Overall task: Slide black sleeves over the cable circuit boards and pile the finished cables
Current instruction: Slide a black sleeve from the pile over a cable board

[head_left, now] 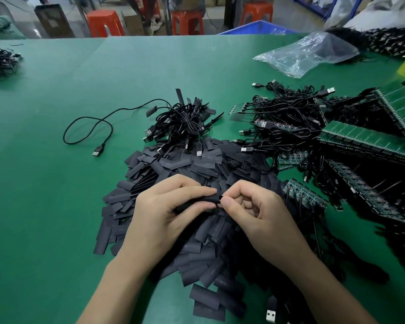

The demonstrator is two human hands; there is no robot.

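Broad green matte worktable [103, 78] stretched away, three orange plastic stools [187, 21] stood beyond, blue plastic crate [260, 28] alongside, grey floor [283, 10].

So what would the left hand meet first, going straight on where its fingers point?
The right hand, pinching the far end of the sleeve the left hand holds; they look nearly touching.

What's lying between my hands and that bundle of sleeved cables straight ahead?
In the head view, loose black sleeves cover that stretch up to the cable bundle.
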